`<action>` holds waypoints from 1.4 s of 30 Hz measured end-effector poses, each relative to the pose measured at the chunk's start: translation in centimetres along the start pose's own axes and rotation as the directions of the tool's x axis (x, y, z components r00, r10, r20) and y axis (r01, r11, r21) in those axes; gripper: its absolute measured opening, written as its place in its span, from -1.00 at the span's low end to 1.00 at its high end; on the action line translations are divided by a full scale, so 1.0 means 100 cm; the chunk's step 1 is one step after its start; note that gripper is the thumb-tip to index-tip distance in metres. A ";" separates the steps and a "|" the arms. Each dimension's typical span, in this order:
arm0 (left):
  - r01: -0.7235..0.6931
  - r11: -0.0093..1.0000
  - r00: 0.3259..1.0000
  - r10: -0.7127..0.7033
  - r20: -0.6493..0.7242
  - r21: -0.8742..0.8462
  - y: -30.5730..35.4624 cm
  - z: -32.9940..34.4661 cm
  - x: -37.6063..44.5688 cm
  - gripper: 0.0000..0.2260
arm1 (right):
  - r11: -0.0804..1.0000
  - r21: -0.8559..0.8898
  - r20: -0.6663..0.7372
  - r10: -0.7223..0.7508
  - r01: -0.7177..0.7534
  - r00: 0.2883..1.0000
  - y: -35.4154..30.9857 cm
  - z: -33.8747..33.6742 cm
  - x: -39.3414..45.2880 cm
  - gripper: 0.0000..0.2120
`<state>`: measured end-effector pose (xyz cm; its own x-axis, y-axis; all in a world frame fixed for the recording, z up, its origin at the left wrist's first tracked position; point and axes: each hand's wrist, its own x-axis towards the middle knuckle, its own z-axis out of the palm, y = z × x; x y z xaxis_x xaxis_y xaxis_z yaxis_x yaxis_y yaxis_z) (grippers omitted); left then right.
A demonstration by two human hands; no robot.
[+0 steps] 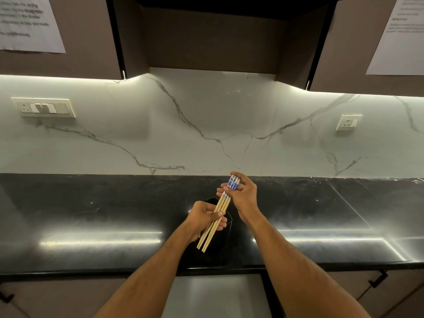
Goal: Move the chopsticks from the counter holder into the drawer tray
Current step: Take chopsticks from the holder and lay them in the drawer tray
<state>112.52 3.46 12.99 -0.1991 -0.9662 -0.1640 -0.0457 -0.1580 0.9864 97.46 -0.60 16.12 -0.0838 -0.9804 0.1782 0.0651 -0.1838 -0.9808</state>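
Note:
Several wooden chopsticks [220, 206] with blue-and-white patterned tops are bundled together and tilted, tips pointing down toward me. My left hand [204, 216] grips the bundle around its middle. My right hand [244, 193] pinches the patterned top ends. Both hands hold the bundle in the air above a black holder [229, 228] that stands on the dark counter and is mostly hidden behind my hands and forearm. No drawer tray is in view.
The black glossy counter [91, 214] runs left to right below a white marble backsplash [206, 125]. Closed cabinet fronts with dark handles [378, 280] sit under the counter edge. Wall sockets [43, 107] and upper cabinets are above.

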 end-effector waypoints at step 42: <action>-0.180 0.146 0.982 -0.030 0.186 0.973 -0.129 0.019 -0.062 -0.79 | -0.010 -0.808 0.537 0.400 0.590 0.743 0.115 -0.016 -0.136 -0.85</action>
<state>112.44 11.83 1.26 -0.3762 -0.9061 -0.1934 -0.9232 0.3489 0.1613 97.77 10.75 2.33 0.4978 -0.8396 -0.2173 -0.8532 -0.5191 0.0511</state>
